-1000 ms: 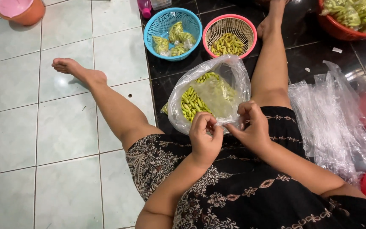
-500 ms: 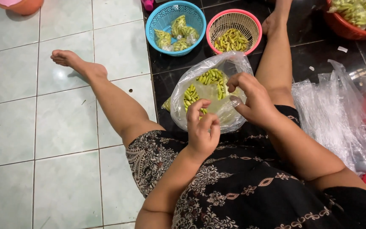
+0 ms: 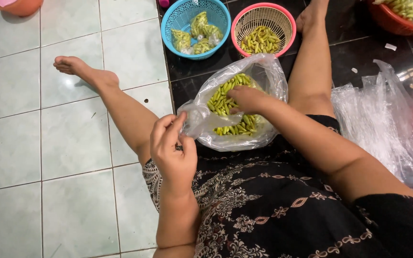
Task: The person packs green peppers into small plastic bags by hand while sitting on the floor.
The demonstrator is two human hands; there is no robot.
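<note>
- The right hand [image 3: 247, 99], outside a moment ago, is now pushed into the clear plastic bag of green chillies [image 3: 233, 107], fingers hidden.
- The bag's rim is pinched by the left hand [image 3: 173, 148]; its mouth faces the person, its long axis running left to right.

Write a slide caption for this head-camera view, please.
Seated on tiles, left hand pinches clear bag; right hand is among its green chillies.

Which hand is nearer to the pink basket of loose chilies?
Right. The right hand lies on the clear bag, just below the pink basket; the left hand pinches the bag's near-left edge, farther away.
</note>
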